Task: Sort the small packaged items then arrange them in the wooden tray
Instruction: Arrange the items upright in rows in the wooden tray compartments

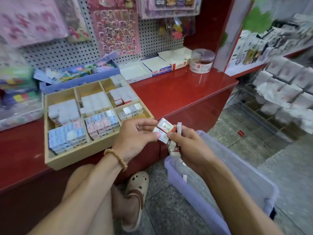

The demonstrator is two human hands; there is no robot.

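A wooden tray with several compartments sits on the red counter, filled with rows of small white, blue and pink packaged items. In front of the tray's right corner, my left hand pinches two small white boxes with red ends between thumb and fingers. My right hand grips a bunch of similar small packets, some standing up past its fingers. The hands meet at the boxes, above a clear plastic bin on the floor.
The red counter carries open white cardboard boxes, a clear round jar and a lilac box of colourful items. Sticker sheets hang on the pegboard. My knee and a beige clog are below.
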